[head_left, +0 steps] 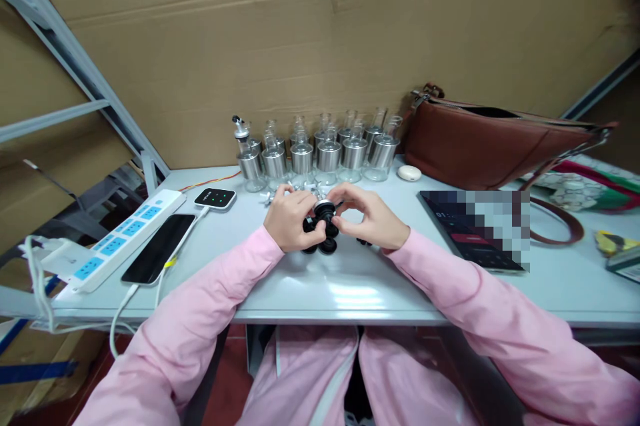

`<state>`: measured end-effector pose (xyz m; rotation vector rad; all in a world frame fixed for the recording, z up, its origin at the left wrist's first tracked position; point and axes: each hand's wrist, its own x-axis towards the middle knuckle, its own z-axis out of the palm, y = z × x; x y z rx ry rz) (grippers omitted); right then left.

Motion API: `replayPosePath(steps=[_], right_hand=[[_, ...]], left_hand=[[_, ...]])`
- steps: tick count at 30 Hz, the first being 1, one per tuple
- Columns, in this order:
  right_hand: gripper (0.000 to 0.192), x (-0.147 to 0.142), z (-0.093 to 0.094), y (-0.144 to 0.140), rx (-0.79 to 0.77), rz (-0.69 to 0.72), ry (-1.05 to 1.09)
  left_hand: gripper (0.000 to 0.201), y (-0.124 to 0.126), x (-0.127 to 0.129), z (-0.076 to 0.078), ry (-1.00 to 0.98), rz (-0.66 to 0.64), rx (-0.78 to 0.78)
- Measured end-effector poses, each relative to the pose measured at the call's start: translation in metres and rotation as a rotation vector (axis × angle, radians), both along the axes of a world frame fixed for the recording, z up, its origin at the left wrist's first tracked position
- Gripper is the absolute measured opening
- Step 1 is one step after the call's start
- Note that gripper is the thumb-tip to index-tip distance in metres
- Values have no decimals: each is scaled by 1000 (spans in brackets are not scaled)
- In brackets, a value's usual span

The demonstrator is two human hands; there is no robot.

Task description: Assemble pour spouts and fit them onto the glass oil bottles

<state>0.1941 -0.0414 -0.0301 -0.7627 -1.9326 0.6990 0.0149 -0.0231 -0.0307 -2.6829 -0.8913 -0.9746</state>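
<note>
My left hand [294, 221] and my right hand [374, 218] meet at the middle of the table, both with bent fingers. Between their fingertips is a round black-and-silver bottle stopper [325, 207], its silver rim facing up. Several black round stopper parts [327, 247] lie right under and between the hands, partly hidden by the fingers. Just beyond, a small pile of silvery pieces [270, 195] is partly covered by my left hand. Rows of glass bottles with metal sleeves [302, 158] stand behind. The front-left one carries a black-and-silver pourer [241, 127].
On the left lie a power strip [127, 239], a phone [159, 249] with cables, and a small black-faced device [215, 199]. To the right are a white round case [409, 173], a tablet [465, 229] and a brown handbag [480, 139]. Cardboard [250, 46] walls the back.
</note>
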Motion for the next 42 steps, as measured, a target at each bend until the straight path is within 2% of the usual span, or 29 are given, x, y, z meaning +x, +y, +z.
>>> replayPosePath(steps=[9,16,27,42], right_hand=[[24,-2,2,-5,37,-9,34],[21,-2,2,-3,10,-9,-17],[31,-6,0,-6,-31,-3,-65],[20,-4,3,-6,-112,37,-78]], left_hand=[[18,1,-2,-1,-27,-69,-48],[16,0,0,-3,-43,-40,-30],[15,5,-1,-8,-23,-100,-6],[18,4,-1,-7,-38,-120,9]])
